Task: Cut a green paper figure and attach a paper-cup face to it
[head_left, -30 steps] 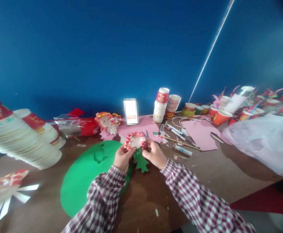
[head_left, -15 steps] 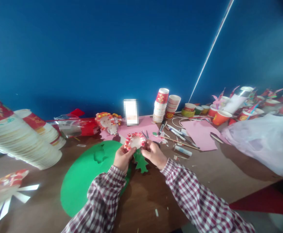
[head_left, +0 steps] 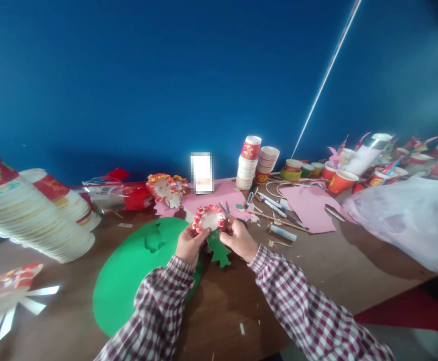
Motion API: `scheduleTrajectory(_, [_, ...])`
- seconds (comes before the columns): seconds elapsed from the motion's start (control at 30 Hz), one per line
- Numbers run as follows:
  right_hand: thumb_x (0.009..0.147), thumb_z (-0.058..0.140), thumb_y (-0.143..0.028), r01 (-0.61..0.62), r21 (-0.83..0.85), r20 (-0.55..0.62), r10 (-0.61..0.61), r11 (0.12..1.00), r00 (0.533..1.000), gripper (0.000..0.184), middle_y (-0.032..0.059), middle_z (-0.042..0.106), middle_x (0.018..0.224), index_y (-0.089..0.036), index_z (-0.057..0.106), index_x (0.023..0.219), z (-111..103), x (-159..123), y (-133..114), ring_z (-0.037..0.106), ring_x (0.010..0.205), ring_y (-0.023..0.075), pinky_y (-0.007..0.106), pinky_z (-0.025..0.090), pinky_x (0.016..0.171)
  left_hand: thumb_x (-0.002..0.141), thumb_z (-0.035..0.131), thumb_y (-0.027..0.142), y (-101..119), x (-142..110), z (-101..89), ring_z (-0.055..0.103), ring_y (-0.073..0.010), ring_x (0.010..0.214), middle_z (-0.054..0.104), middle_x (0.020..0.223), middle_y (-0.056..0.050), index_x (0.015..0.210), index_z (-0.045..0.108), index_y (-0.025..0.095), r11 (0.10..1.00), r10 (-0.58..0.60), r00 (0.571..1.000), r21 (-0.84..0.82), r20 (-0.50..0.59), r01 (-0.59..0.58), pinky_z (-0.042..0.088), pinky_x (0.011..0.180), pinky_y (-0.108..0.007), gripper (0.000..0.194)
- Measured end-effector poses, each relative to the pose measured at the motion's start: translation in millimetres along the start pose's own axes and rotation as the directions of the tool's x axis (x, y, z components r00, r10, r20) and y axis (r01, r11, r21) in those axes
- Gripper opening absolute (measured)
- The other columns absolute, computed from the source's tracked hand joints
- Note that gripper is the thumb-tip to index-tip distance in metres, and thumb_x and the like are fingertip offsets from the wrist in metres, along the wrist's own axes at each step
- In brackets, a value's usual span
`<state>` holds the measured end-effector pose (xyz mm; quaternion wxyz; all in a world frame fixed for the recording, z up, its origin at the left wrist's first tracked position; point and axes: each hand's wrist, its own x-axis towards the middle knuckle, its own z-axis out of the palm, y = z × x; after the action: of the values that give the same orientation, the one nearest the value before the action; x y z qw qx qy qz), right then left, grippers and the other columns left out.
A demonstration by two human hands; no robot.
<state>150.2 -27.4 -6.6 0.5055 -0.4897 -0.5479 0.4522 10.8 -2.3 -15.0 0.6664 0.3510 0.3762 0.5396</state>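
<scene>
My left hand pinches the left lower rim of a paper-cup flower with a pale round middle and curled red-and-white edges. On the right side, the fingers of my right hand close on the same flower. Just below it shows a green paper cutout with a jagged leaf-like outline; whether it is joined to the flower I cannot tell. A large green paper sheet with a cut-out hole lies on the brown table, under and beside my left forearm.
Stacked paper cups lean at the left, with a strip-cut cup in front. More cup stacks stand at the back. Markers, a glue tube, pink paper and a white plastic bag lie rightward.
Both hands keep their hold on the paper-cup flower in nearly the same place. The green cutout below it has swung very slightly to the right.
</scene>
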Motion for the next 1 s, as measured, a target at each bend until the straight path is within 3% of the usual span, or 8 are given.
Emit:
scheduleTrajectory(0.13, [0.071, 0.056, -0.018, -0.008, 0.039, 0.010, 0.007, 0.999, 1.000, 0.020, -0.0032, 0.055, 0.067, -0.018, 0.053, 0.090, 0, -2, -8, 0.053, 0.063, 0.0125, 0.023, 0.043, 0.057, 0.049, 0.083, 0.027, 2, 1, -1.4, 0.046, -0.0046, 0.040, 0.059, 0.054, 0.003, 0.074, 0.061, 0.012, 1.000, -0.003, 1.000, 0.031, 0.011, 0.003, 0.035, 0.038, -0.016, 0.037])
scheduleTrajectory(0.23, [0.072, 0.056, -0.020, -0.055, 0.122, 0.059, 0.048, 0.991, 0.997, 0.023, -0.0027, 0.055, 0.071, -0.018, 0.052, 0.094, 1, -3, -11, 0.053, 0.064, 0.0121, 0.023, 0.043, 0.056, 0.050, 0.083, 0.028, 9, 1, -2.3, 0.039, -0.0021, 0.035, 0.054, 0.051, 0.005, 0.074, 0.060, 0.012, 0.999, 0.009, 1.000, 0.050, 0.028, -0.010, 0.027, 0.033, -0.016, 0.038])
scheduleTrajectory(0.37, [0.072, 0.056, -0.022, -0.118, 0.225, 0.100, 0.098, 0.967, 0.990, 0.032, -0.0015, 0.056, 0.080, -0.019, 0.049, 0.103, 1, -4, -12, 0.054, 0.066, 0.0109, 0.022, 0.043, 0.057, 0.050, 0.083, 0.030, 23, 2, -7.5, 0.047, -0.0043, 0.042, 0.059, 0.058, 0.004, 0.083, 0.061, 0.013, 0.995, 0.059, 0.998, 0.083, 0.033, -0.062, 0.035, 0.040, -0.016, 0.043])
scheduleTrajectory(0.53, [0.070, 0.057, -0.021, -0.159, 0.182, 0.120, 0.139, 0.970, 0.983, 0.038, -0.0004, 0.058, 0.081, -0.018, 0.048, 0.107, 2, -6, -13, 0.055, 0.066, 0.0110, 0.022, 0.042, 0.054, 0.051, 0.082, 0.029, 33, 10, -24.5, 0.060, -0.0109, 0.061, 0.067, 0.073, -0.001, 0.089, 0.062, 0.012, 0.979, 0.082, 0.995, 0.181, 0.050, -0.089, 0.048, 0.059, -0.022, 0.046])
scheduleTrajectory(0.73, [0.070, 0.054, -0.018, -0.164, 0.139, 0.077, 0.154, 0.977, 0.985, 0.035, -0.0005, 0.060, 0.080, -0.019, 0.048, 0.105, 3, -5, -7, 0.055, 0.063, 0.0109, 0.022, 0.042, 0.054, 0.049, 0.082, 0.026, 24, 18, -36.1, 0.063, -0.0152, 0.067, 0.069, 0.075, -0.003, 0.088, 0.062, 0.011, 0.949, 0.084, 0.995, 0.301, 0.059, -0.098, 0.049, 0.065, -0.026, 0.046])
scheduleTrajectory(1.0, [0.072, 0.052, -0.018, -0.165, 0.070, 0.050, 0.162, 0.984, 0.986, 0.032, 0.0004, 0.060, 0.080, -0.017, 0.048, 0.104, 3, -4, -3, 0.056, 0.063, 0.0112, 0.022, 0.045, 0.054, 0.050, 0.080, 0.030, 19, 20, -38.3, 0.064, -0.0167, 0.068, 0.069, 0.075, -0.003, 0.089, 0.060, 0.012, 0.941, 0.072, 0.995, 0.327, 0.063, -0.089, 0.050, 0.068, -0.029, 0.047])
